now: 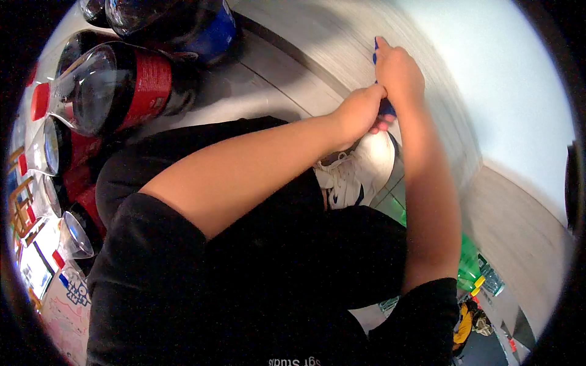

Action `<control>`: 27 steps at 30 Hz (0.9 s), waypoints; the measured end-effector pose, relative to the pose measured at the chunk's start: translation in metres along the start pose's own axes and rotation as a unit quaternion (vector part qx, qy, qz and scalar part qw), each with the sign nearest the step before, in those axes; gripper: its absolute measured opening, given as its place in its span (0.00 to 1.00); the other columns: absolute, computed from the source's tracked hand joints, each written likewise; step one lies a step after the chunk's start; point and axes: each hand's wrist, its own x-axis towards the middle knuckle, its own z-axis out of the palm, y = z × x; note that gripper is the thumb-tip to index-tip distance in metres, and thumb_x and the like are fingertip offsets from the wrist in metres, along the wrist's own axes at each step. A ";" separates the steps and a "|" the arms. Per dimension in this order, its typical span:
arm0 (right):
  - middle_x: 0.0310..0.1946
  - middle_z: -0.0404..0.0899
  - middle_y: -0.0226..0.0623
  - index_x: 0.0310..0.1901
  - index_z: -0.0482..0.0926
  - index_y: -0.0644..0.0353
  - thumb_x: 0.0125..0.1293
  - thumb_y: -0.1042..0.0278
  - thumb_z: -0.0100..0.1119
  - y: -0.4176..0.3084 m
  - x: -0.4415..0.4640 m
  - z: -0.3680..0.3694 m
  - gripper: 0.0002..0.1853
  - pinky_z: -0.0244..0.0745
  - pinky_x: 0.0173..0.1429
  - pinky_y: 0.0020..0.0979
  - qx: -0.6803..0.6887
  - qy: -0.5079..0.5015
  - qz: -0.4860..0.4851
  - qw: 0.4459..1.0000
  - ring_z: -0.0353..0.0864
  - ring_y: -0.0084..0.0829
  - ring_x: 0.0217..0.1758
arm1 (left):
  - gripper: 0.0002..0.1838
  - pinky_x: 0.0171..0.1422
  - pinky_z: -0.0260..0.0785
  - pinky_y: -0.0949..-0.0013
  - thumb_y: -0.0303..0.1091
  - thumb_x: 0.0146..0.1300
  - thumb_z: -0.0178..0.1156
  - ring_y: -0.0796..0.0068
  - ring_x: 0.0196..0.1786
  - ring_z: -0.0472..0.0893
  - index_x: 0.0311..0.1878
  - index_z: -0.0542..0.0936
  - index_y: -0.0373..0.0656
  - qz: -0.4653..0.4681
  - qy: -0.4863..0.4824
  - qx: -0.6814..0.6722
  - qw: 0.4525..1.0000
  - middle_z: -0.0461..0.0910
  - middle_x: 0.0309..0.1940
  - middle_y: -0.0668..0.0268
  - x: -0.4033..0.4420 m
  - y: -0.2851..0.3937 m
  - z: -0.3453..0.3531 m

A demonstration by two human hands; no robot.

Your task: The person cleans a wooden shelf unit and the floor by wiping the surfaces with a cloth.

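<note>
My left hand [360, 116] is closed, its fingers wrapped round the lower part of a slim blue object [387, 108]. Just above it, my right hand [400, 73] grips the same object, and a bit of blue shows beside its fingertips. The two hands touch each other, close to a pale wood-grain panel. Most of the blue object is covered by the fingers, so I cannot make out its kind. A white laced shoe [366, 171] is right below my hands.
Large dark soda bottles with red labels [149, 85] and a blue-labelled bottle [210, 36] stand at the left. A wood-grain panel [329, 43] runs under a pale blue wall [519, 91]. Green bottles [469, 262] are at the lower right, and a pink printed box [61, 311] at the lower left.
</note>
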 end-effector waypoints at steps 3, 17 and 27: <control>0.41 0.79 0.50 0.60 0.75 0.44 0.70 0.57 0.45 0.000 0.011 0.000 0.19 0.76 0.46 0.46 0.012 -0.039 0.022 0.999 0.80 0.49 0.45 | 0.19 0.32 0.64 0.72 0.44 0.65 0.39 0.77 0.26 0.73 0.40 0.75 0.39 0.006 0.033 -0.045 0.998 0.77 0.29 0.64 -0.005 0.005 0.003; 0.38 0.79 0.46 0.58 0.75 0.44 0.68 0.61 0.46 0.000 0.005 0.004 0.18 0.76 0.45 0.45 -0.007 -0.039 0.014 0.999 0.80 0.48 0.44 | 0.22 0.37 0.66 0.70 0.46 0.69 0.37 0.73 0.30 0.73 0.44 0.75 0.38 -0.009 0.017 -0.008 1.000 0.79 0.32 0.62 -0.002 0.001 0.003; 0.35 0.79 0.46 0.49 0.81 0.49 0.65 0.60 0.53 0.006 -0.011 0.033 0.14 0.75 0.42 0.42 0.091 0.169 0.002 0.981 0.80 0.46 0.39 | 0.22 0.36 0.66 0.70 0.46 0.68 0.38 0.73 0.29 0.75 0.38 0.75 0.38 -0.017 0.014 0.019 1.000 0.77 0.29 0.63 -0.002 -0.005 0.002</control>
